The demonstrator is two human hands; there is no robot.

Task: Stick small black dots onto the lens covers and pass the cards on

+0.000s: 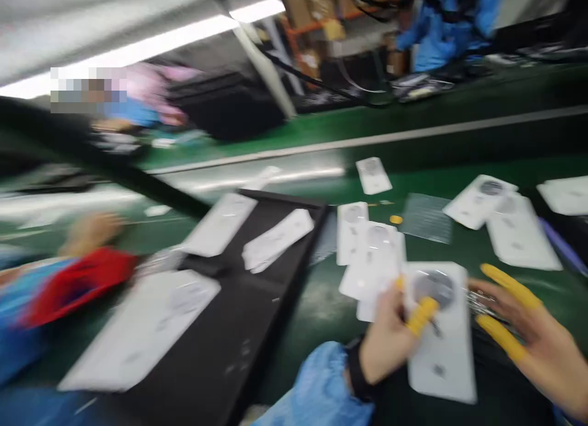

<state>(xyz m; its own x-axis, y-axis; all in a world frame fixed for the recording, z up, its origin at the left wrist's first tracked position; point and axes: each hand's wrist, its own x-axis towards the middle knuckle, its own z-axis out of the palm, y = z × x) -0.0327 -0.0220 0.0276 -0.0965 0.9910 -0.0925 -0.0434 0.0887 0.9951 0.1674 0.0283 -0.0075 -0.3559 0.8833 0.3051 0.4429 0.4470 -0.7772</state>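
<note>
The picture is smeared by motion. My left hand [395,334], in a blue sleeve with yellow finger cots, grips the left edge of a white flat panel [443,346] that has a grey round patch near its top. My right hand [528,334] hovers just right of that panel with its fingers spread, also wearing yellow cots; something small and shiny lies under its fingers, too blurred to name. More white panels [370,254] lie overlapped on the green belt [459,242] just beyond my left hand.
A black tray [257,316] at the left holds several white panels. Another person's red and blue sleeve [68,285] reaches in from the far left. More white panels [505,218] lie at the right. Other people in blue and pink work across the belt.
</note>
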